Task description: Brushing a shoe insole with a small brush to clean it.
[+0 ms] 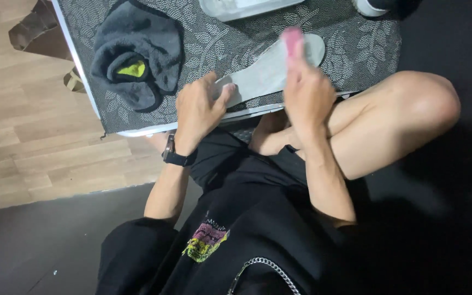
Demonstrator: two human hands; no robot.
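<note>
Head view: left hand [198, 109] presses flat fingers on the grey insole [269, 71]; right hand [307, 90] pinches a pink brush [292, 41] above it. Insole could slip.

A single head-worn camera looks steeply down from close above the person's own lap. It faces forward over the low table [208, 46] at the far side, with wooden floor [28, 136] on the left and the raised knee [422, 104] at right.
</note>
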